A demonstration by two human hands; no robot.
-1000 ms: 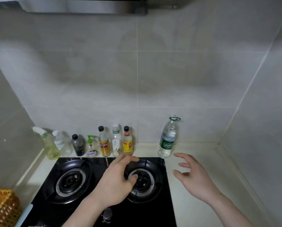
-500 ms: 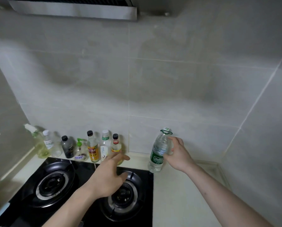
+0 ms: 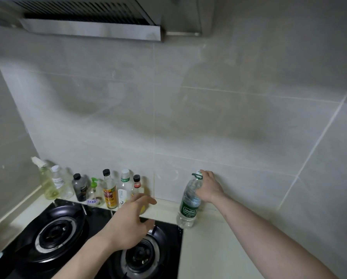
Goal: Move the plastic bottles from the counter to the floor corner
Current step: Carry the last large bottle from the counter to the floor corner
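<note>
A clear plastic water bottle (image 3: pixel 188 206) with a green label and green cap ring stands on the pale counter by the back wall, right of the stove. My right hand (image 3: pixel 207 188) is wrapped around its upper part near the neck. A row of several smaller bottles (image 3: pixel 110 190) lines the back wall behind the stove. My left hand (image 3: pixel 128 222) hovers open over the right burner, fingers spread, just in front of the rightmost small bottles, one of which it partly hides.
A black two-burner gas stove (image 3: pixel 53 232) fills the lower left. The range hood (image 3: pixel 92 29) hangs overhead. Tiled walls close in the back and the right side. Bare counter (image 3: pixel 208 248) lies right of the stove, under my right forearm.
My right hand reached forward and closed on the water bottle. My left hand moved from the burner toward the small bottles. The view tilted upward.
</note>
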